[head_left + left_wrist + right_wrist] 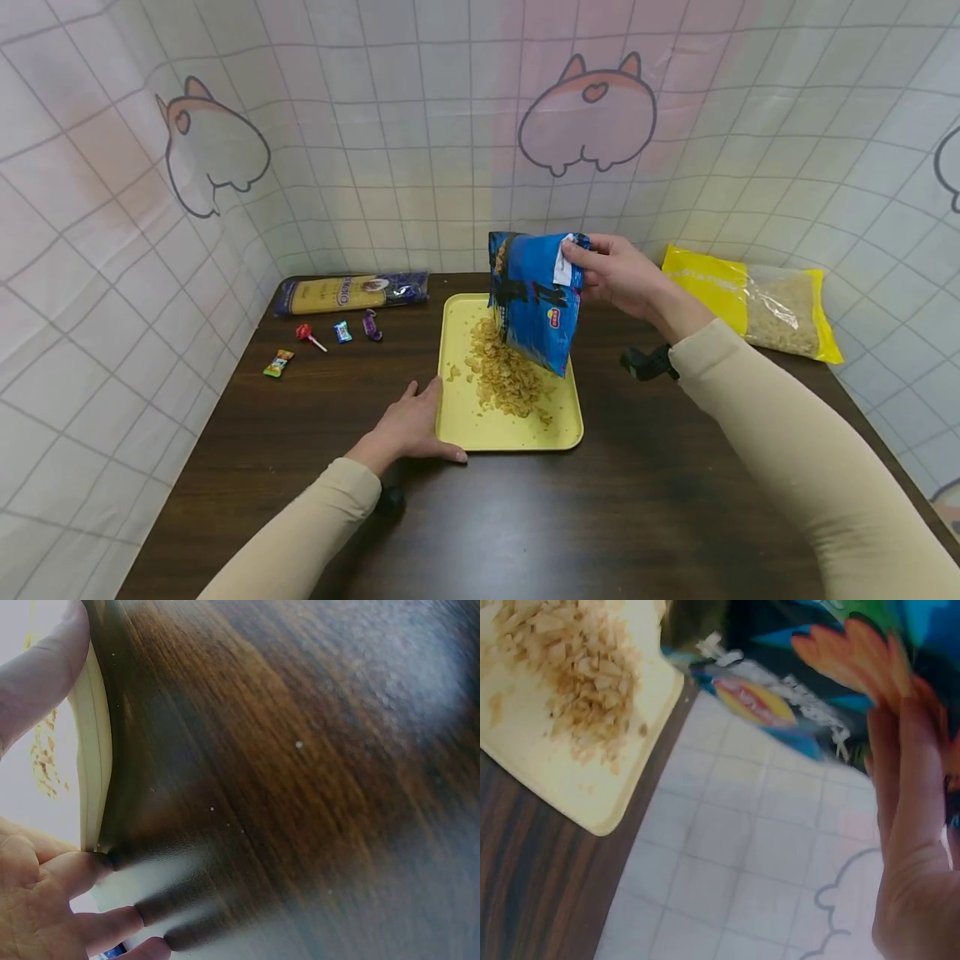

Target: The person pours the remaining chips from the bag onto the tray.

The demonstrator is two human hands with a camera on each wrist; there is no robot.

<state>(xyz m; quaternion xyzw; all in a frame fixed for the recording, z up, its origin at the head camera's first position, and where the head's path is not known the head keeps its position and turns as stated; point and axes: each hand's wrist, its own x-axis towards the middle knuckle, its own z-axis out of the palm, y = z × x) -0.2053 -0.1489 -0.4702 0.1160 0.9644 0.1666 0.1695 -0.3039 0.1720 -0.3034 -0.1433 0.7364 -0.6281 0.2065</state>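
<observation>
My right hand (618, 271) pinches the upper edge of a blue chip bag (536, 292), which hangs tilted over a yellow tray (510, 440). In the right wrist view, the fingers lie along the printed side of the bag (855, 660). Crushed potato chips (510, 379) form a heap along the middle of the tray, partly hidden behind the bag. My left hand (412, 422) touches the tray's left edge near its front corner, fingers spread and thumb reaching along the front. The left wrist view shows its fingertips down on the table beside the tray's rim (94, 750).
Back left lies a long pasta packet (352, 293). Before it are a red lollipop (307, 335) and wrapped candies, among them a blue one (342, 332), a purple one (371, 325) and an orange-green one (278, 363). A yellow bag of oat-like flakes (757, 304) lies back right.
</observation>
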